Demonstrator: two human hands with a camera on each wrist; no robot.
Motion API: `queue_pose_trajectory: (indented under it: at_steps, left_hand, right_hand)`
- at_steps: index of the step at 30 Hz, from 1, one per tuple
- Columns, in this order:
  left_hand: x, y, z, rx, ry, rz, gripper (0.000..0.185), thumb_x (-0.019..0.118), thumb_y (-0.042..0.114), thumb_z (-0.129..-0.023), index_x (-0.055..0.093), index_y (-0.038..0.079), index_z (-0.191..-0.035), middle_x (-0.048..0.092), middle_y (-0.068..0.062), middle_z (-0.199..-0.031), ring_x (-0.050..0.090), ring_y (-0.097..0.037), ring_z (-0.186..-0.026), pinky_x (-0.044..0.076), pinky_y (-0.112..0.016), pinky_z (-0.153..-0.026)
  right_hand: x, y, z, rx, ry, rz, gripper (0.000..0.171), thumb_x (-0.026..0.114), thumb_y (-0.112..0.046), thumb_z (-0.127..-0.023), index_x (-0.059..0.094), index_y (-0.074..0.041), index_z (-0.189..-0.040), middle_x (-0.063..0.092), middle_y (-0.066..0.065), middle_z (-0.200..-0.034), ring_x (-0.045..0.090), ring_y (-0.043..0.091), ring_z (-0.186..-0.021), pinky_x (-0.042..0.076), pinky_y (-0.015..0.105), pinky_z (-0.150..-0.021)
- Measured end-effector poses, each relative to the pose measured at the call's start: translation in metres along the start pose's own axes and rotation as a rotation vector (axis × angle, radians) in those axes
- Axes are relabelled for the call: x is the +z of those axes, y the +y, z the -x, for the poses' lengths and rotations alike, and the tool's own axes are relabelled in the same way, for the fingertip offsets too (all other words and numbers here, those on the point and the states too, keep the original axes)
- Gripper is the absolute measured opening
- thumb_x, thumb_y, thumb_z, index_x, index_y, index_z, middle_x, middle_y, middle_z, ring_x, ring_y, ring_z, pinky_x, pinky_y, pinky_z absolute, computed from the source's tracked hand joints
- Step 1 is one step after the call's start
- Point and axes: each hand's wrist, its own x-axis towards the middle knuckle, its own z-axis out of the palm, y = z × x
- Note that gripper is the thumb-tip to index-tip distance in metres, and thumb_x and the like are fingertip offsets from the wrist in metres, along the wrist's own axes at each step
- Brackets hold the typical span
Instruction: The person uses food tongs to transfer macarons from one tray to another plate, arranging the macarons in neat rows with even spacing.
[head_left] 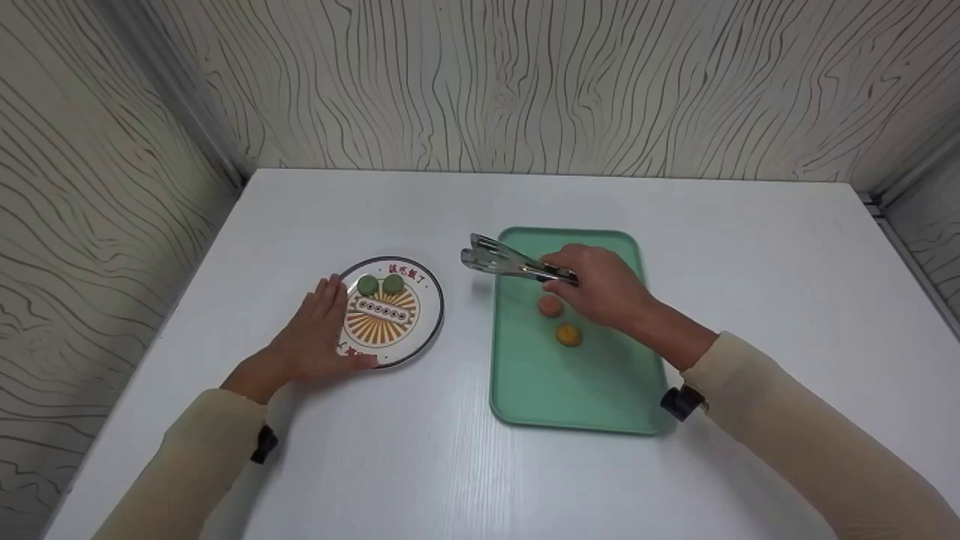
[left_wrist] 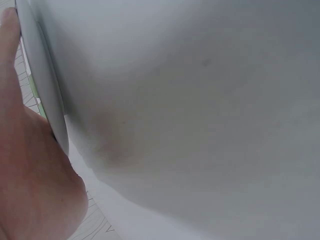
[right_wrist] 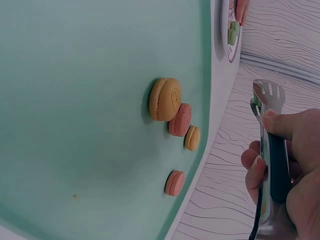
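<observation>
My left hand (head_left: pixel 319 337) lies flat against the left rim of a round patterned plate (head_left: pixel 429 330), with the thumb along its front edge. Two green macarons (head_left: pixel 380 284) sit at the back of the plate. My right hand (head_left: pixel 596 285) grips metal tongs (head_left: pixel 504 262) above a green tray (head_left: pixel 570 397); the tong tips point left and hold nothing. A pink macaron (head_left: pixel 550 304) and an orange macaron (head_left: pixel 568 334) lie on the tray by that hand. The right wrist view shows several macarons (right_wrist: pixel 165 99) on the tray and the tongs (right_wrist: pixel 270 145) in my fingers (right_wrist: pixel 280 122).
The white table (head_left: pixel 750 262) is boxed in by wood-grain walls (head_left: pixel 525 82) at the back and both sides. The left wrist view shows only the plate's rim (left_wrist: pixel 42 75), my palm (left_wrist: pixel 30 170) and bare tabletop (left_wrist: pixel 200 125).
</observation>
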Motion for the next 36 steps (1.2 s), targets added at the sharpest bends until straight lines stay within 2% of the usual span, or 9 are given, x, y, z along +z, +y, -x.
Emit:
queue_pose_trajectory:
  at_steps: [7,11,15,30,36]
  left_hand:
    - [0.003,-0.001,-0.001,-0.008,0.000,-0.013,0.132,0.064,0.076,-0.081,0.003,-0.012,-0.158,-0.004,-0.027,-0.167,-0.007,-0.042,-0.155,0.005,-0.056,-0.124]
    - [0.004,-0.002,-0.001,-0.014,0.000,-0.014,0.131,0.063,0.077,-0.081,0.003,-0.011,-0.158,-0.004,-0.027,-0.168,-0.007,-0.041,-0.155,0.006,-0.056,-0.124]
    - [0.003,-0.002,-0.001,-0.016,-0.004,-0.015,0.131,0.063,0.076,-0.081,0.003,-0.012,-0.158,-0.005,-0.027,-0.167,-0.007,-0.041,-0.155,0.005,-0.056,-0.124]
    - [0.003,-0.001,0.000,-0.010,0.006,-0.014,0.131,0.065,0.075,-0.081,0.005,-0.012,-0.158,-0.003,-0.028,-0.167,-0.005,-0.043,-0.155,0.007,-0.057,-0.124]
    - [0.003,-0.001,0.000,-0.005,0.006,-0.006,0.130,0.064,0.075,-0.082,0.005,-0.011,-0.158,-0.003,-0.027,-0.167,-0.006,-0.042,-0.155,0.006,-0.056,-0.124]
  right_hand:
    - [0.006,-0.008,-0.009,-0.002,-0.028,-0.027,0.032,0.076,-0.017,-0.094,0.073,-0.008,-0.125,0.070,0.003,-0.098,0.059,0.016,-0.077,0.052,0.036,-0.073]
    - [0.010,-0.012,-0.013,0.011,-0.063,-0.059,0.031,0.074,-0.017,-0.095,0.073,-0.008,-0.125,0.069,0.002,-0.097,0.058,0.014,-0.070,0.051,0.032,-0.066]
    - [0.015,-0.016,-0.017,-0.003,-0.063,-0.041,0.028,0.073,-0.016,-0.096,0.074,-0.008,-0.122,0.069,0.003,-0.097,0.056,0.015,-0.069,0.048,0.030,-0.062]
    - [0.026,-0.029,-0.029,-0.032,-0.051,0.007,0.025,0.073,-0.017,-0.097,0.075,-0.008,-0.120,0.072,0.004,-0.102,0.056,0.018,-0.079,0.052,0.034,-0.072]
    - [0.031,-0.033,-0.033,-0.028,-0.046,0.032,0.022,0.075,-0.018,-0.095,0.077,-0.012,-0.116,0.072,0.002,-0.097,0.058,0.016,-0.078,0.051,0.039,-0.076]
